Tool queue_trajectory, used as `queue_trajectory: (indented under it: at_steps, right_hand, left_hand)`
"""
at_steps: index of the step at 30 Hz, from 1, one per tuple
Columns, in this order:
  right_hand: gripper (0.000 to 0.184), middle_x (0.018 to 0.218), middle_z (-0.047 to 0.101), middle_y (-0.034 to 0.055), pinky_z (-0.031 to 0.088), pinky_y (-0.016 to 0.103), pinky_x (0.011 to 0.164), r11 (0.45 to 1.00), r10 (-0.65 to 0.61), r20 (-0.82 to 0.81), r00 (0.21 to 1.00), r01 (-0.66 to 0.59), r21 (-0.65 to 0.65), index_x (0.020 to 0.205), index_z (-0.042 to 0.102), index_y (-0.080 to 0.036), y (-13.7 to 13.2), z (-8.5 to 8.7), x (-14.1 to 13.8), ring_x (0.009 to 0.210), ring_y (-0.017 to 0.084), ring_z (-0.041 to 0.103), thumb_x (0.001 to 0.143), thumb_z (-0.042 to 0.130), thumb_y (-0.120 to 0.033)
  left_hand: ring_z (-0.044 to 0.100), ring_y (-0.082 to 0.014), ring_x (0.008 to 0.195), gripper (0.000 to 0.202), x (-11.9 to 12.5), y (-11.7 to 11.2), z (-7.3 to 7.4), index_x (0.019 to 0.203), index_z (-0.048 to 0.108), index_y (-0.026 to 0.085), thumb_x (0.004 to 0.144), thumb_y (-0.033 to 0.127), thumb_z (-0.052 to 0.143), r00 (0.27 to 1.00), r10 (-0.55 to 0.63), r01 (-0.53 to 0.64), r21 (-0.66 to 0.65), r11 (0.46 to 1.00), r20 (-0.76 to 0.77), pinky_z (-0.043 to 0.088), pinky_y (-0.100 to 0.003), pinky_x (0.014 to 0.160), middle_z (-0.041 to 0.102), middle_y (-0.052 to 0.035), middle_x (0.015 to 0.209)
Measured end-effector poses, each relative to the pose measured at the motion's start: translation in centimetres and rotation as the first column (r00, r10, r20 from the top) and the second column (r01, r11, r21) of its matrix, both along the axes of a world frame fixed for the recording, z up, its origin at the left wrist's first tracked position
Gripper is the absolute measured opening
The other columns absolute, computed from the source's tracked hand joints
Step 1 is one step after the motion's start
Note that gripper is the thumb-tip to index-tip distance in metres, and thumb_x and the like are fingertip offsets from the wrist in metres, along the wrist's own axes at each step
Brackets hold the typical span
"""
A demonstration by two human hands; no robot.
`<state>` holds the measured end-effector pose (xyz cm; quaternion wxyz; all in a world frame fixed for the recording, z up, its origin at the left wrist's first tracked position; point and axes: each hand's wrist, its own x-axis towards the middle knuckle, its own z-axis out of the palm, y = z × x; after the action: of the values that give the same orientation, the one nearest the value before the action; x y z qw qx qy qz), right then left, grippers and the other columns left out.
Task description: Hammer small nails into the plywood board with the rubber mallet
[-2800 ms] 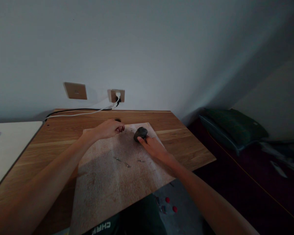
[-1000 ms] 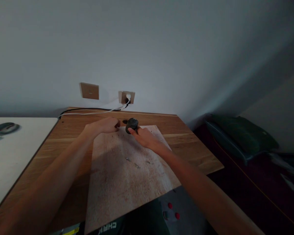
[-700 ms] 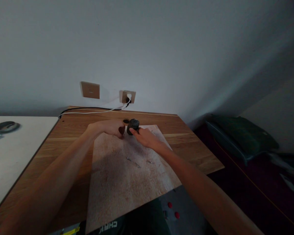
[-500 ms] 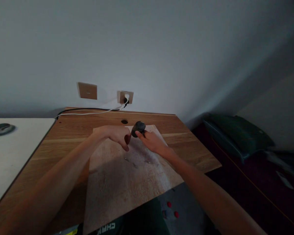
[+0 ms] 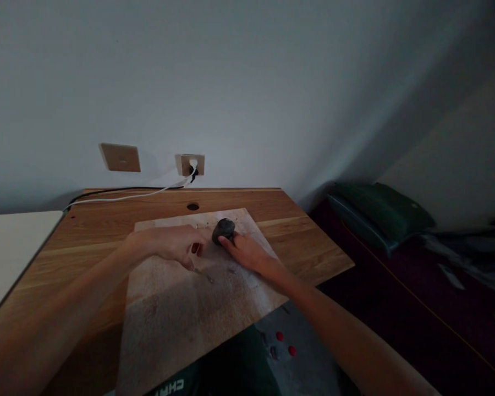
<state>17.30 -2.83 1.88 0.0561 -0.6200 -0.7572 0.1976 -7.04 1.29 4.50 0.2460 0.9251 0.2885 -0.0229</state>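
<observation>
My right hand [image 5: 247, 250] is wrapped round a dark mallet [image 5: 223, 230], its rounded head showing above the thumb and its handle mostly hidden in the grip. The mallet is over the far part of a pale wooden board [image 5: 165, 319]. To the left, my left hand [image 5: 177, 246] is low over the board with curled fingers. Its lowest fingertips reach the near end of a thin nail-like piece [image 5: 210, 279]; any hold on it is too small to make out. Small upright pieces, like nails, stand by the board's back edge [image 5: 197, 225].
The board lies on a brown wooden desk [image 5: 313, 242] with a cable hole [image 5: 193, 206]. Cables [image 5: 124, 196] run along the back to a wall socket [image 5: 193, 165]. A white surface [image 5: 12, 247] adjoins at left. Green cushions [image 5: 379, 212] lie on the right.
The view has shifted right. My left hand has moved down and away from the mallet, towards the small piece on the board. My right hand keeps the mallet, now slightly lower over the board.
</observation>
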Motion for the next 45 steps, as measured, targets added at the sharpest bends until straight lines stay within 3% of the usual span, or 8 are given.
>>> queue_trajectory:
  at_steps: [7,12,16,20,22,27,45]
  right_hand:
    - [0.030,0.118,0.076,0.0082,0.062,0.046,0.093,1.000,0.005,0.009,1.000,-0.005,0.005,0.120,0.072,-0.017,-0.1,0.0,-0.1,0.102,0.023,0.075,0.107,0.066,-0.043]
    - [0.030,0.122,0.075,0.0087,0.062,0.047,0.093,1.000,0.005,0.019,1.000,-0.005,0.008,0.123,0.072,-0.017,-0.1,0.0,-0.2,0.105,0.024,0.074,0.106,0.067,-0.042]
    - [0.030,0.122,0.075,0.0087,0.062,0.046,0.093,1.000,0.002,0.014,1.000,-0.002,0.000,0.123,0.072,-0.017,-0.1,0.0,-0.2,0.104,0.024,0.074,0.106,0.067,-0.042]
    - [0.030,0.121,0.075,0.0085,0.062,0.046,0.093,1.000,-0.011,0.006,1.000,0.011,-0.004,0.122,0.072,-0.017,-0.1,-0.1,-0.1,0.104,0.024,0.075,0.107,0.067,-0.043]
    - [0.031,0.121,0.075,0.0085,0.062,0.046,0.093,1.000,-0.016,0.003,1.000,0.016,-0.002,0.123,0.071,-0.017,0.0,-0.2,0.0,0.103,0.024,0.075,0.107,0.066,-0.043]
    - [0.032,0.120,0.075,0.0085,0.062,0.046,0.093,1.000,-0.015,-0.003,1.000,0.015,0.009,0.124,0.071,-0.017,0.1,-0.6,0.1,0.103,0.024,0.075,0.108,0.065,-0.044]
    - [0.033,0.121,0.076,0.0087,0.061,0.047,0.094,1.000,-0.027,0.001,1.000,0.027,-0.005,0.124,0.071,-0.017,0.0,-0.3,0.0,0.104,0.024,0.075,0.107,0.065,-0.045]
  left_hand:
    - [0.065,-0.0178,0.075,0.016,0.1,-0.3,-2.1,0.088,0.076,0.019,0.073,0.018,0.079,0.998,-0.057,0.056,-0.139,0.989,0.002,0.046,-0.025,0.067,0.070,0.0005,0.082]
    - [0.065,-0.0177,0.072,0.017,-0.1,0.2,-2.5,0.080,0.074,0.020,0.069,0.010,0.065,0.998,-0.057,0.061,-0.136,0.989,0.032,0.046,-0.026,0.066,0.071,0.0008,0.077]
    - [0.067,-0.0188,0.075,0.013,-2.0,2.1,-2.1,0.084,0.071,0.020,0.076,0.018,0.061,0.985,0.095,-0.089,-0.047,0.995,0.144,0.048,-0.027,0.069,0.073,-0.0006,0.080]
    - [0.071,-0.0202,0.082,0.015,-3.9,4.5,-2.4,0.091,0.070,0.020,0.085,0.028,0.059,0.929,0.267,-0.292,0.065,0.954,0.257,0.051,-0.028,0.076,0.076,-0.0037,0.089]
    - [0.072,-0.0214,0.086,0.018,-4.4,5.1,-2.9,0.093,0.071,0.020,0.087,0.030,0.058,0.918,0.298,-0.333,0.099,0.938,0.262,0.052,-0.029,0.081,0.078,-0.0051,0.093]
    - [0.074,-0.0219,0.091,0.023,-4.4,5.2,-3.7,0.095,0.075,0.020,0.087,0.024,0.054,0.944,0.243,-0.283,0.169,0.944,0.223,0.054,-0.031,0.087,0.080,-0.0067,0.098]
    - [0.073,-0.0195,0.087,0.026,-4.2,4.9,-3.0,0.096,0.080,0.020,0.090,0.019,0.055,0.961,0.210,-0.241,0.173,0.955,0.179,0.052,-0.029,0.085,0.081,-0.0054,0.097]
